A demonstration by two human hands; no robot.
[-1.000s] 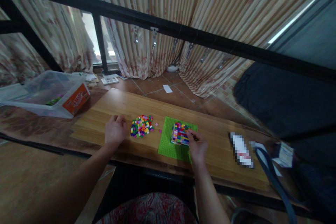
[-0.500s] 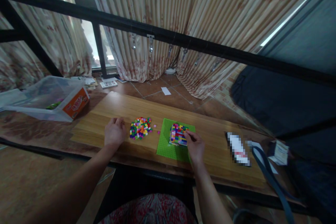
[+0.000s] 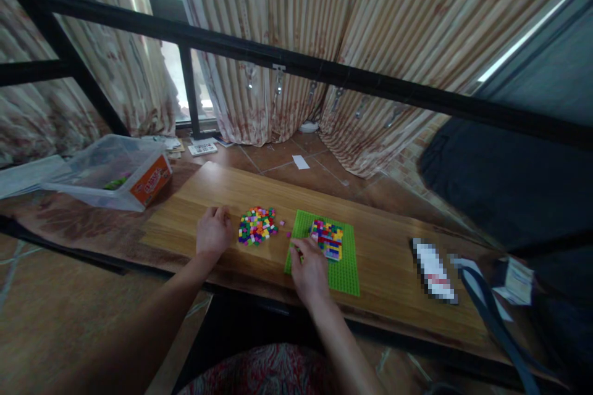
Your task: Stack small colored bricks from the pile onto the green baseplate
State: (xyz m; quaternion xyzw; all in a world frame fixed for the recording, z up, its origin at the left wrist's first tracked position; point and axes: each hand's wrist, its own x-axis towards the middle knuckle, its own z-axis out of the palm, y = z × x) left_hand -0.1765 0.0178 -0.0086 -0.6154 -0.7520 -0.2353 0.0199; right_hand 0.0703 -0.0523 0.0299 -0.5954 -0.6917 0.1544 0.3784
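My left hand [image 3: 214,232] rests on the wooden board with its fingers curled in. Whether anything is inside it is hidden. Just to its right lies a loose pile of small coloured toy bricks [image 3: 257,226], with a pink brick [image 3: 282,223] apart from it. On the green baseplate [image 3: 345,278] stands a block of stacked multicoloured bricks [image 3: 330,239]. My right hand [image 3: 310,271] hovers over the baseplate's left side, covering part of it and the block's left edge. Its thumb and fingers look slightly apart, and I see no brick between them.
A clear plastic box [image 3: 109,176] with an orange label stands at the left. A pixelated flat object [image 3: 433,270] lies on the board's right part, beside a blue strap [image 3: 482,296]. A black metal rail [image 3: 324,68] crosses beyond the board, before striped curtains [image 3: 287,0].
My right hand has moved left, from the right side of the brick block to the baseplate's left side. My left hand keeps its place beside the pile. The view has shifted slightly.
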